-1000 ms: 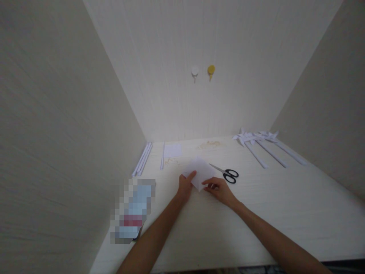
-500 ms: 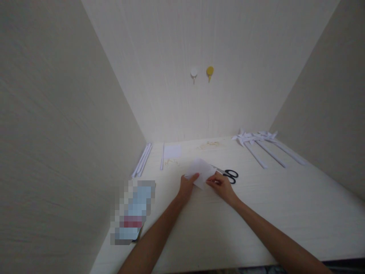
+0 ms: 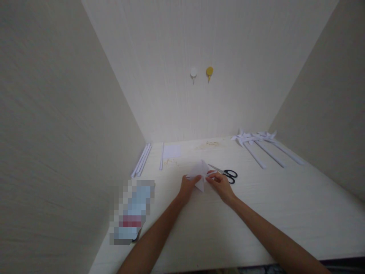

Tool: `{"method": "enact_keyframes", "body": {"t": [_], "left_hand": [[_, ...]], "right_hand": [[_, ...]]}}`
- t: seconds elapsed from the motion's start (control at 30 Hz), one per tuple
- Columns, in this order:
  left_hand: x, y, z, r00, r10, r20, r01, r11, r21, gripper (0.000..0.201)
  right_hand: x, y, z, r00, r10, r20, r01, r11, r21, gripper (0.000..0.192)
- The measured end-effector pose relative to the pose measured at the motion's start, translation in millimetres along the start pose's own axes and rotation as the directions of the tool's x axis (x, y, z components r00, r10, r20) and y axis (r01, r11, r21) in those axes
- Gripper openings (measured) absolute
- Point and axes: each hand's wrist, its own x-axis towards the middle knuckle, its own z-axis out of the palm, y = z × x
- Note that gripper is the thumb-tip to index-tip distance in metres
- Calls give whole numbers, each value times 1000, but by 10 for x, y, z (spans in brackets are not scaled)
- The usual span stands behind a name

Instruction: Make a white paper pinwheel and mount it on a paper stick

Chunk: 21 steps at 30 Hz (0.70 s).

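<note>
A small white paper sheet (image 3: pixel 200 172) is folded up between both hands near the middle of the pale table (image 3: pixel 270 213). My left hand (image 3: pixel 186 187) pinches its left edge with thumb on top. My right hand (image 3: pixel 220 183) grips its right side, folding that part over so the paper forms a peaked shape. Black-handled scissors (image 3: pixel 228 174) lie just behind my right hand, blades pointing left, touching neither hand.
Several finished white paper pinwheels (image 3: pixel 258 142) on sticks lie at the back right. Rolled paper sticks (image 3: pixel 142 159) and a small white square (image 3: pixel 172 150) sit at the back left. A blurred-out object (image 3: pixel 131 211) lies near the left wall. Two hooks (image 3: pixel 201 72) hang on the back wall.
My right hand moved up from the paper's near corner and folded the right part over; the flat sheet now stands creased into a peak. My left hand kept its hold.
</note>
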Motion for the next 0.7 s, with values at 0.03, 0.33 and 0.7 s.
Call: {"method": "enact_keyframes", "body": {"t": [0.03,0.33,0.7], "left_hand": [[0,2,-1,1000,3,2,-3,1000,3,22],[3,-1,6,1000,5,20,-5,1000,-2,24],[3,3,9,1000,-4,-5,4,1000,7,25]], "right_hand": [[-2,2,6,1000,9,-5,-9,1000,-1,23],[1,-12,52,996,75,-47,-74,997,8,22],[-2,-39,72,993,91,-75,-89,996,29,23]]}}
